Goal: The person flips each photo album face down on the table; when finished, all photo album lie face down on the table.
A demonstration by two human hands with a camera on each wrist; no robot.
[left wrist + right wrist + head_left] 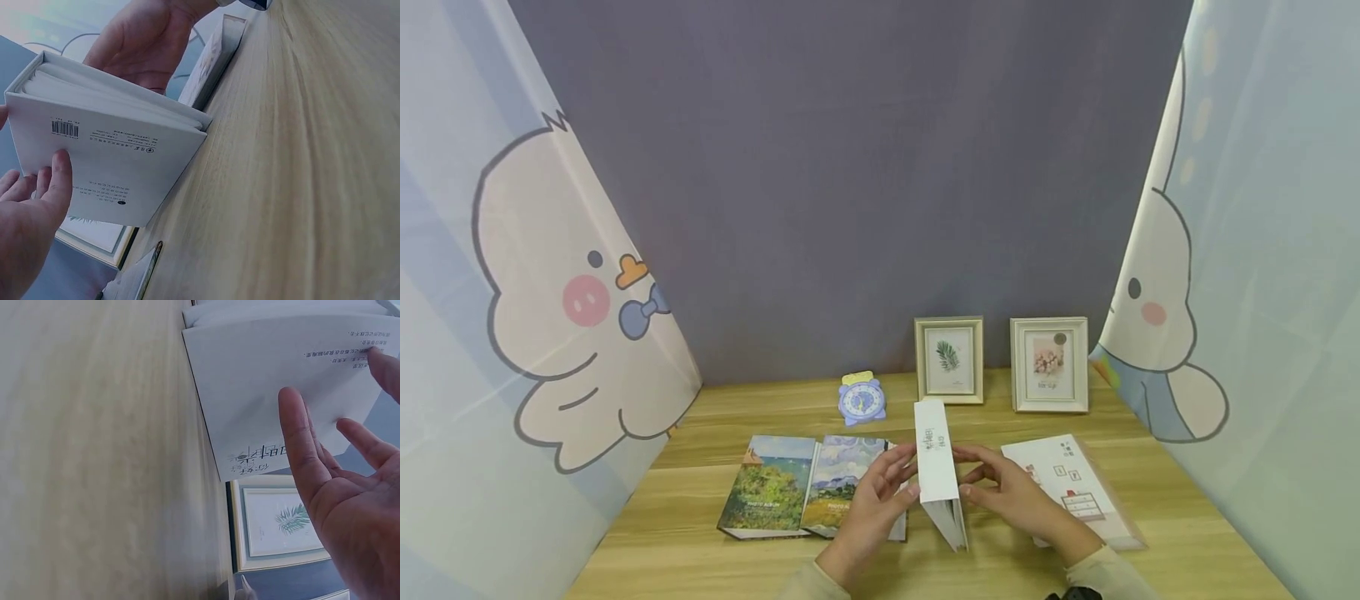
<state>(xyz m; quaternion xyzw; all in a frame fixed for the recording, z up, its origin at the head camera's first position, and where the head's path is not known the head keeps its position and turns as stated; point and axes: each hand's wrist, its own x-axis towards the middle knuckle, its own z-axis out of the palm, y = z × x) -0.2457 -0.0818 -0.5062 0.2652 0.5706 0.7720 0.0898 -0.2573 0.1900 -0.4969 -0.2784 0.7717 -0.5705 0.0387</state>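
Observation:
A thick white photo album [935, 458] with dark lettering stands on the wooden table between both hands, spine upward. My left hand [874, 502] touches its back cover, the side with a barcode [65, 129] in the left wrist view. On the opposite side, my right hand [1009, 490] rests spread fingertips against the printed front cover [269, 381]. Neither hand wraps round the album. White pages [106, 100] show between the covers in the left wrist view. Left of the hands lie two albums with painted covers, one of a seaside [767, 487], one of fields [844, 475] partly behind my left hand.
To the right lies a white album [1086, 500] with a dresser drawing, partly behind my right hand. Behind stand a leaf-print frame [950, 361], a flower-print frame [1049, 365] and a blue clock-shaped item [862, 402]. A grey curtain [850, 192] and printed side curtains surround the table.

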